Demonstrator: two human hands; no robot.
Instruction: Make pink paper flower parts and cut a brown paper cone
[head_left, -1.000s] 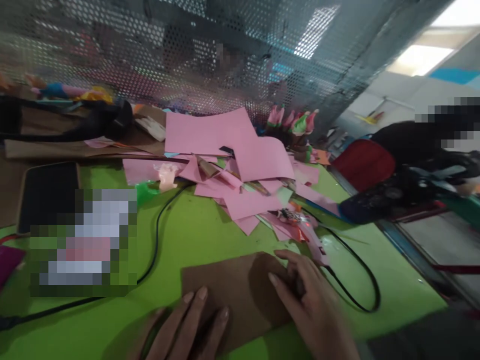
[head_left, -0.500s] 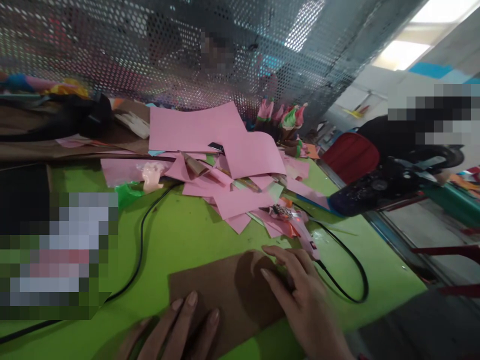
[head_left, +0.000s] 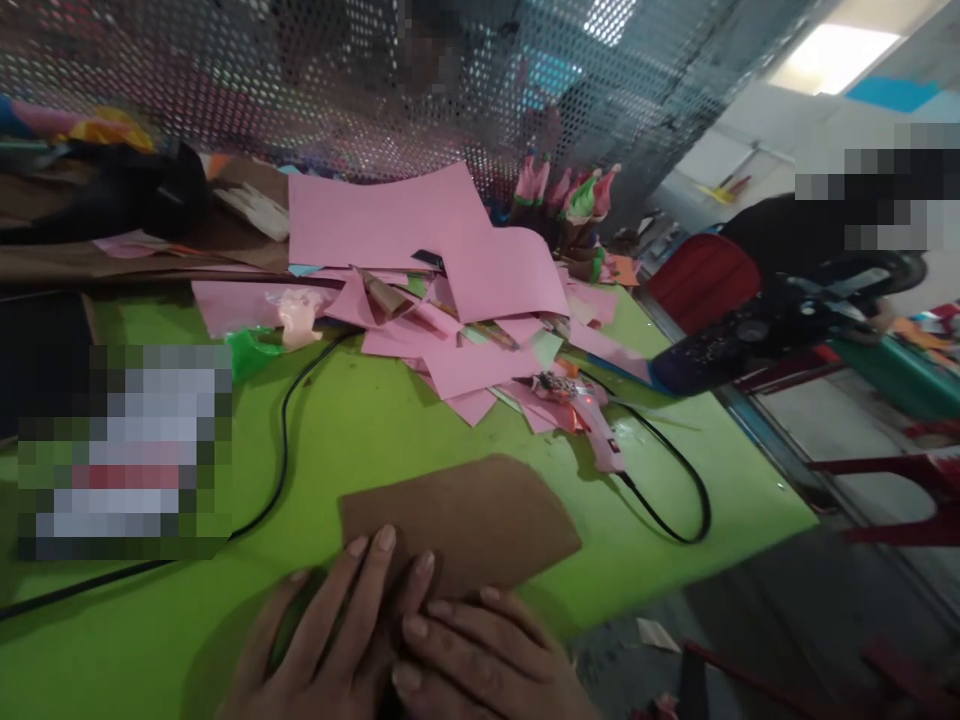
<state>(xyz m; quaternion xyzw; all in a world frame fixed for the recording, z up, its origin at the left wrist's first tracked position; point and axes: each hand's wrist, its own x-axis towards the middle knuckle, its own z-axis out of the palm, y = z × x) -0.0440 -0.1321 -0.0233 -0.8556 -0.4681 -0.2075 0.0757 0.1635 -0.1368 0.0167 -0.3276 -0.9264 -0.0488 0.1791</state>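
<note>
A piece of brown paper lies on the green table in front of me, its right end cut to a blunt point. My left hand rests on the paper's near left part, fingers stretched and slightly spread. Beside it, my right hand lies over the near edge of the paper, fingers extended towards the left hand. Both hands cover the near left portion of the sheet. Beyond the paper's right end, a pink glue gun lies with a small red light showing.
Pink paper sheets and scraps are heaped at the back. A black cable crosses the left side; the glue gun's cord loops on the right. Paper flowers stand by the perforated metal panel. A person in dark clothing is at right.
My right hand has moved from the paper's right end towards me and left, beside my left hand, uncovering that end. My left hand stays on the paper. The view has tilted down slightly.
</note>
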